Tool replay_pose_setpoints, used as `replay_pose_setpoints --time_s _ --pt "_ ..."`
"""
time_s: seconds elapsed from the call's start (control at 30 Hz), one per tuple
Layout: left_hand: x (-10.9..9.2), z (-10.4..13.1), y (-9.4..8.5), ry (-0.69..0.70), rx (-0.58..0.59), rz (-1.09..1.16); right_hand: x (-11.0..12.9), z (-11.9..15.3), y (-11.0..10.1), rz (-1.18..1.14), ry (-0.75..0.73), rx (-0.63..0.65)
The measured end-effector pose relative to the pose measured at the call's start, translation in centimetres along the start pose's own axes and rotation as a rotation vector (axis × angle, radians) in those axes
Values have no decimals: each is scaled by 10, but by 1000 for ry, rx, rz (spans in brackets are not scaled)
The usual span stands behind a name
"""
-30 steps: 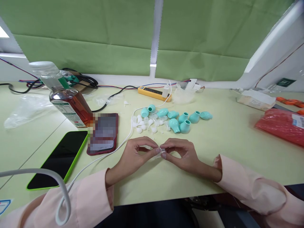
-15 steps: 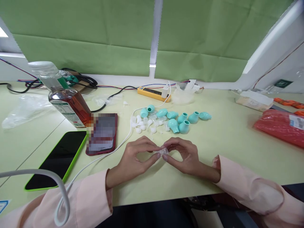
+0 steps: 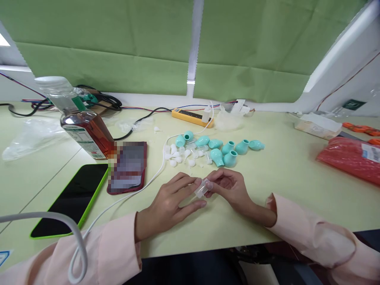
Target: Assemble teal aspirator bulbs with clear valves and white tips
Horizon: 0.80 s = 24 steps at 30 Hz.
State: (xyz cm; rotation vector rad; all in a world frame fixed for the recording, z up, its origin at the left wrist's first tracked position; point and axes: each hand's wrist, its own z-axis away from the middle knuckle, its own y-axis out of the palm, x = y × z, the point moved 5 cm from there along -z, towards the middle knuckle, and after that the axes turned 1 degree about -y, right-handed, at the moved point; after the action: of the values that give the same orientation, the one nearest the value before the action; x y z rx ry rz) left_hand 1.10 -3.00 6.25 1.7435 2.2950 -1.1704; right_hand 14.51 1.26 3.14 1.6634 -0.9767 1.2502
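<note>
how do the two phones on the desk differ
The green phone has a bright green case; the red phone has a dark red one. The green phone's screen is black, while the red phone's screen is lit. The green phone lies nearer the desk edge; the red phone sits farther back, by the bottle. Both lie flat, face up, left of the left hand.
</note>
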Motion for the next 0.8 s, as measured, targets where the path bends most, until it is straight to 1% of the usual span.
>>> replay_pose_setpoints --time_s 0.07,0.17,0.27,0.33,0.47,0.6,0.7,0.8 --pt "-2 0 0 32 -21 -49 -3 1 2 -42 58 21" --pt "-2 -1 0 -10 -43 -40 -7 3 4 -70 111 11" --pt "0 -1 -1 -106 -69 22 -8 3 4 -80 124 -16" --pt "2 -1 -2 -148 -85 59 -7 2 6 -69 139 -8" --pt "2 0 -3 -166 -86 102 -9 2 8 -40 171 29" --pt "2 -1 -4 -183 -103 140 -8 2 9 -66 154 76" --pt "2 -2 -4 -210 -84 174 -6 1 10 -67 143 110" --pt "5 -1 -1 -253 -32 169 -5 0 9 -35 141 101"
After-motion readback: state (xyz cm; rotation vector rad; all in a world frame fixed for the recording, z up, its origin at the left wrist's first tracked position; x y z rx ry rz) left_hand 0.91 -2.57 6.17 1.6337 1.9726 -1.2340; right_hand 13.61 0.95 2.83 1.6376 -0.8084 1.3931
